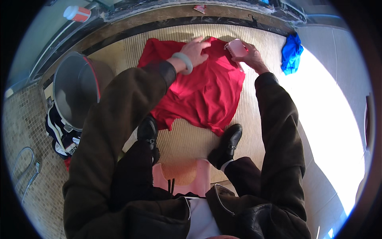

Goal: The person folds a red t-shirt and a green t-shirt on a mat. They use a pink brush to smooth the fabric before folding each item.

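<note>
A red garment (pixel 199 93) lies spread and wrinkled on a pale ribbed mat, between and beyond my shoes. My left hand (pixel 195 53), with a pale bangle on its wrist, is over the garment's far part. Its fingers are apart and hold nothing; whether they touch the cloth I cannot tell. At the garment's far right corner my right hand (pixel 253 59) grips a small pink box-shaped plastic piece (pixel 237 47) by its right side. The piece is tilted, and its exact kind is unclear. Something white shows below that hand, at the cloth's edge.
A large grey bucket (pixel 75 91) stands at the left, with dark and white clothes (pixel 59 133) beside it. A blue cloth (pixel 292 53) lies at the far right. A white-and-red bottle (pixel 77 14) is at the far left. Beneath me is a pink stool (pixel 201 177).
</note>
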{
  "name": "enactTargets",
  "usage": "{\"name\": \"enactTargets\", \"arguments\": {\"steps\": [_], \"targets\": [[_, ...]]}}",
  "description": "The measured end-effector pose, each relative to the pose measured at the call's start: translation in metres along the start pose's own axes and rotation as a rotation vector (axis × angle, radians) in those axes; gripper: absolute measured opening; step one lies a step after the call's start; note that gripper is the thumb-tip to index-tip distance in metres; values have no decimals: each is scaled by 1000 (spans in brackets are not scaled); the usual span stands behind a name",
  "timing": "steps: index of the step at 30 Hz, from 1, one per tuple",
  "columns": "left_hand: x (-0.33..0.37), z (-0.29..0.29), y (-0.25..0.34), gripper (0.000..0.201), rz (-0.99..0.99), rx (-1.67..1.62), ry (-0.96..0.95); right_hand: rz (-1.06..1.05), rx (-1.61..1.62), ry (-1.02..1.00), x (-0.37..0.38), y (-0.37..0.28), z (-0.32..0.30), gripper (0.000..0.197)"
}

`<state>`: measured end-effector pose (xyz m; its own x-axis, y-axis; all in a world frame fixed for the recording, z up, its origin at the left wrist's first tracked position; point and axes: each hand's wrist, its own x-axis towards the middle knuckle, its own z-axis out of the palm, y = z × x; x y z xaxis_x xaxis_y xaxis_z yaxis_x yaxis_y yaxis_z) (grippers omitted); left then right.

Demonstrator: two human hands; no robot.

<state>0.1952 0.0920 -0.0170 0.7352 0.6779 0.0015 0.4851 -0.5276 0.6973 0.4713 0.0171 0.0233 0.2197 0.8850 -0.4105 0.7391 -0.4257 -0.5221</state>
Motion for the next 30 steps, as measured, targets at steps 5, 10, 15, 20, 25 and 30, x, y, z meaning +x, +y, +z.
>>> {"name": "enactTargets", "arguments": {"steps": [5, 10, 15, 20, 25, 30], "targets": [[36, 16, 18, 63, -428, -60, -14, 24, 10, 7, -6, 6, 1, 94], [39, 13, 13, 28, -402, -59, 32, -129, -8, 79, -20, 9, 1, 87], [-12, -16, 36, 10, 357, 122, 69, -469, -129, 88, -101, 31, 5, 85], [-86, -14, 48, 44, 438, 414, -200, -102, 96, -100, -159, 23, 1, 74], [-102, -2, 45, 55, 299, 562, -540, -167, 188, 145, -123, -44, 58, 78], [-115, 5, 36, 59, 304, 554, -474, -316, 15, 163, -104, -57, 92, 78]]}}
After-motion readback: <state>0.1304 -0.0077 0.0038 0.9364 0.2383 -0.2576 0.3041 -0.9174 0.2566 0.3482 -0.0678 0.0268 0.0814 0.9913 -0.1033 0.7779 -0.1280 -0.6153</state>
